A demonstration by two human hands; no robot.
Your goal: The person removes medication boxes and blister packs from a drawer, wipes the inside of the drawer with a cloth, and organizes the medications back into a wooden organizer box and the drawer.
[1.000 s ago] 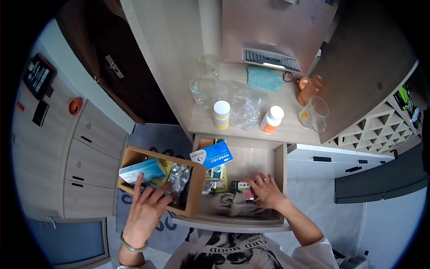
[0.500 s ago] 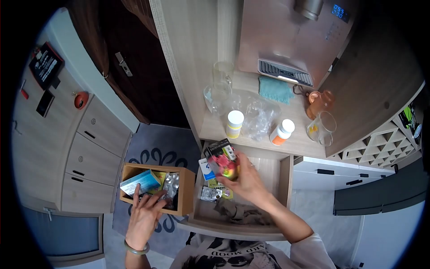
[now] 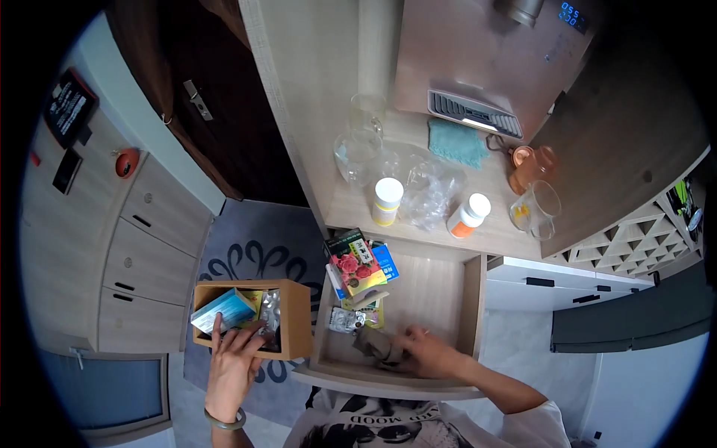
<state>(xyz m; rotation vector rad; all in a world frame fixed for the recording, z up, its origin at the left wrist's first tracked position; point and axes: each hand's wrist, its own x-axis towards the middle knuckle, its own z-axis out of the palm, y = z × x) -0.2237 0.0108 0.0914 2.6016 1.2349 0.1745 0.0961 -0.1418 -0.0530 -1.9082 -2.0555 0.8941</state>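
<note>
My left hand (image 3: 235, 364) grips the near wall of a brown open-topped box (image 3: 297, 328), its fingers reaching inside over the contents. A blue-and-white medicine box (image 3: 226, 310) and a silver blister pack (image 3: 270, 308) lie in it. Inside the pulled-out drawer (image 3: 441, 295), my right hand (image 3: 427, 352) has its fingers closed on a crumpled grey-brown cloth (image 3: 379, 349). A black carton with pink flowers (image 3: 354, 261) rests at the drawer's back left, on a blue-and-white box (image 3: 387, 263). Nearer me lies a small silver packet (image 3: 345, 319).
On the counter above stand a yellow-labelled bottle (image 3: 387, 202), an orange-labelled bottle (image 3: 469, 216), crumpled clear plastic (image 3: 431, 196), a glass pitcher (image 3: 367, 112) and a drinking glass (image 3: 536, 209). A water dispenser (image 3: 463, 60) and a teal cloth (image 3: 457, 142) are behind them.
My right hand has let go of the flowered carton, now at the drawer's back left, and moved nearer to the cloth, which is bunched up. My left hand stays at the box.
</note>
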